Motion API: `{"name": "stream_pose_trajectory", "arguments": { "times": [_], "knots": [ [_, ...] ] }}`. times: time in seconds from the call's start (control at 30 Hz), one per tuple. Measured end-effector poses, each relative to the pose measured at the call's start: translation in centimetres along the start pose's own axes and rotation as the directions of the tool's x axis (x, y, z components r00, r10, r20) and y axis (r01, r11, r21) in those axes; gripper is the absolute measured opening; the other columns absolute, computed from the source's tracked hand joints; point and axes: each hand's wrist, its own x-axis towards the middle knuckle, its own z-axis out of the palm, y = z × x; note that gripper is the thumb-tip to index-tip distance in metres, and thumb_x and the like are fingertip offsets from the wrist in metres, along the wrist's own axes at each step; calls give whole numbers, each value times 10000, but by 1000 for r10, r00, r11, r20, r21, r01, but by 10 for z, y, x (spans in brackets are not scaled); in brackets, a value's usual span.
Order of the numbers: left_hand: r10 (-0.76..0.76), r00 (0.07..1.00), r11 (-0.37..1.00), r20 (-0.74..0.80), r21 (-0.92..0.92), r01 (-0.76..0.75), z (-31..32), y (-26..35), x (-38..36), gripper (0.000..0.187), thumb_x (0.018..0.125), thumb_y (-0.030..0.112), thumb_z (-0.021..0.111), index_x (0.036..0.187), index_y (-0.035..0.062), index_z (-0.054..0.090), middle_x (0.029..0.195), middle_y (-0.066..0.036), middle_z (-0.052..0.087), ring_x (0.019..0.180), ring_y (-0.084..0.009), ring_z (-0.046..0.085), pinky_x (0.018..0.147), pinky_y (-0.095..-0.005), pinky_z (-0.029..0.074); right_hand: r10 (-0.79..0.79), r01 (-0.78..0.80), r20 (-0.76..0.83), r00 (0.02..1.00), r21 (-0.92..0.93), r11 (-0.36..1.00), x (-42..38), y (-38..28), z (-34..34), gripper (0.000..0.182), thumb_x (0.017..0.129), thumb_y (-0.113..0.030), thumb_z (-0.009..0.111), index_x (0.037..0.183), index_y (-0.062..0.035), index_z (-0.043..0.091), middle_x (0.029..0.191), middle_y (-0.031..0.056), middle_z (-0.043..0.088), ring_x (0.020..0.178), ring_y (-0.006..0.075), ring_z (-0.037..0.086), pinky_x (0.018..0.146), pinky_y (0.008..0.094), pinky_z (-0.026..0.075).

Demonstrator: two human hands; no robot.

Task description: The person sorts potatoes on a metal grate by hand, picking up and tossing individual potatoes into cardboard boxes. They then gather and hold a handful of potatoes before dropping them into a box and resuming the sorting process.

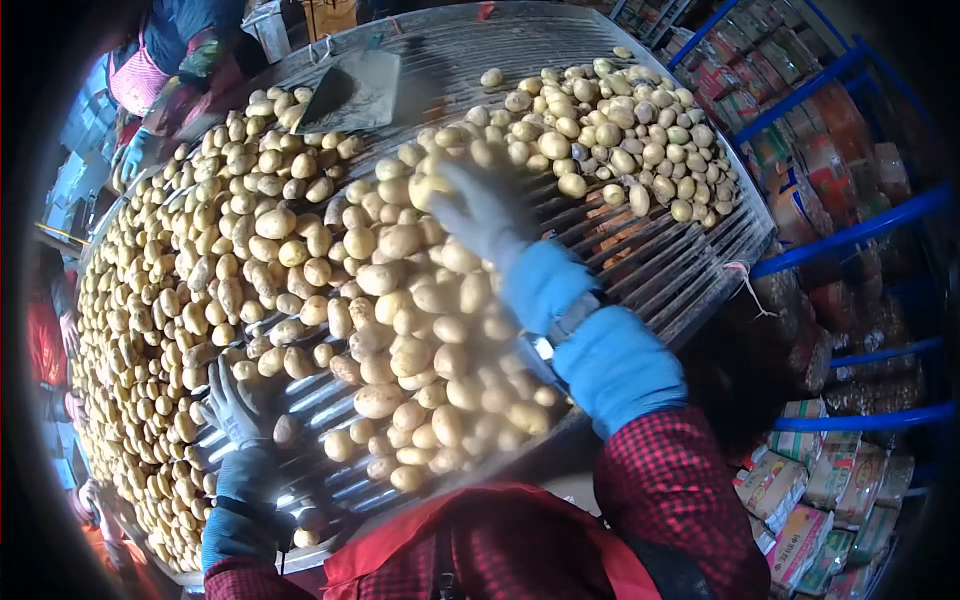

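Observation:
Many potatoes lie spread over a slatted metal sorting table. My left hand, in a grey glove, has its fingers apart and rests at the edge of the potatoes on the left, with bare slats just beside it. Farther forward, my right hand, also gloved, reaches over the middle of the pile. Motion smears its fingers, and a potato is right at their tips; whether it is gripped I cannot make out. Some potatoes below my right forearm are blurred too.
A grey metal scoop lies at the far side, among the potatoes. Another heap of potatoes sits at the far right. Co-workers' gloved hand and red clothing show along the left. Blue rails and stacked cartons stand right.

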Motion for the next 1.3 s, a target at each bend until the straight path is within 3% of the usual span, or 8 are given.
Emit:
{"name": "stream_pose_trajectory", "arguments": {
  "times": [0.3, 0.47, 0.53, 0.8, 0.97, 1.07, 1.23, 1.3],
  "knots": [
    [-42, 999, 990, 22, -133, 45, -14, 9, 3, 607, 996, 300, 492, 1581, 235, 345, 1603, -99, 370, 1404, -320, 430, 1170, -663, 143, -12, -3, 246, 969, 62, 998, -35, -123, 97, 626, 902, -448, 707, 1423, -157, 520, 1482, 217, 448, 1362, 404, 449, 1163, 475, 354],
    [14, 996, 990, -89, -137, -26, -3, 4, 1, 575, 1017, 351, 431, 1576, 238, 360, 1612, -68, 364, 1469, -277, 362, 1172, -687, 107, -340, 370, -147, 929, 346, 862, -78, -113, 42, 499, 924, -165, 729, 1387, -87, 560, 1396, 163, 571, 1291, 286, 547, 1098, 385, 434],
    [-26, 999, 988, -39, -153, 20, -3, 4, 2, 556, 1028, 372, 430, 1570, 261, 369, 1611, -68, 367, 1470, -273, 363, 1167, -685, 123, -33, 46, -41, 999, 391, 919, -104, -69, -8, 502, 961, -111, 651, 1435, -52, 496, 1418, 164, 553, 1308, 284, 527, 1108, 368, 432],
    [-85, 996, 994, 22, -65, 86, -9, 9, 5, 539, 1035, 411, 428, 1561, 307, 373, 1597, -84, 383, 1459, -286, 379, 1156, -685, 142, 521, -312, 177, 835, -627, 713, -250, 23, -146, 706, 944, -510, 619, 1549, -232, 387, 1459, 297, 480, 1353, 466, 456, 1135, 491, 360],
    [-67, 998, 995, 2, -67, 67, 2, 1, 5, 563, 1026, 461, 435, 1561, 298, 374, 1604, -75, 378, 1450, -299, 392, 1153, -699, 125, 650, -355, 277, 708, -655, 667, -237, -44, -111, 798, 923, -615, 572, 1579, -243, 310, 1475, 369, 422, 1395, 550, 362, 1177, 549, 276],
    [-36, 997, 971, 64, -234, 50, -7, -6, 7, 583, 1024, 502, 434, 1555, 267, 380, 1604, -81, 373, 1454, -318, 387, 1160, -676, 139, 369, -205, 231, 900, -523, 827, -271, -48, -65, 808, 937, -556, 597, 1591, -212, 270, 1458, 335, 467, 1347, 541, 418, 1145, 542, 315],
    [358, 911, 740, -205, -533, -411, -126, 70, -38, 669, 873, 227, 737, 1451, 27, 467, 1437, -243, 497, 1281, -437, 499, 1042, -510, 425, 515, -414, 233, 825, -373, 831, -258, -62, -53, 786, 949, -499, 617, 1575, -153, 291, 1406, 371, 491, 1310, 550, 456, 1084, 559, 395],
    [668, 709, 477, -226, -601, -642, -171, 122, -53, 558, 824, 225, 703, 1365, 178, 575, 1338, -176, 552, 1210, -389, 534, 1013, -531, 429, 459, -399, 175, 871, -294, 869, -257, -58, -45, 764, 954, -489, 615, 1567, -152, 310, 1385, 366, 511, 1290, 557, 469, 1079, 558, 399]
  ]
}}
